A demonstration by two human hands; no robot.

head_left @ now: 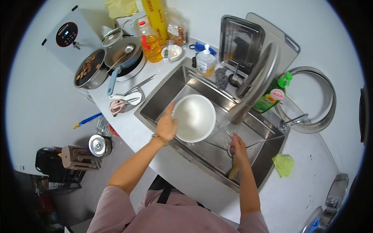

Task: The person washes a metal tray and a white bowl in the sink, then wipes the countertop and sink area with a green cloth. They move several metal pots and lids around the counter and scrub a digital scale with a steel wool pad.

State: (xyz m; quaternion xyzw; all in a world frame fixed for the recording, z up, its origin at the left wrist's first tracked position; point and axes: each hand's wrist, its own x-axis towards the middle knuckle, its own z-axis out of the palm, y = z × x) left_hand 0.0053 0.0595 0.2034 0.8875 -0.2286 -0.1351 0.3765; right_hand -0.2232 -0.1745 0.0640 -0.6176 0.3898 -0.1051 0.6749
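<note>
A white round bowl [194, 118] is in the left half of the stainless steel sink [250, 163]. My left hand [167, 123] grips the bowl's left rim. Over the sink's drain area, to the right of the bowl, is my right hand [239, 147], its fingers apart and holding nothing visible. A brownish cloth or similar item [234, 169] lies on the sink floor beside my right wrist, partly hidden by it. The faucet [250, 93] arches over the sink between the bowl and the back right corner. No running water can be made out.
A soap pump bottle [205, 62], a steel scrubber [222, 78] and a green detergent bottle [269, 96] line the back rim. Left stand a frying pan [122, 56], an oil bottle [151, 46] and scissors [118, 105]. A green cloth [283, 165] lies right of the sink.
</note>
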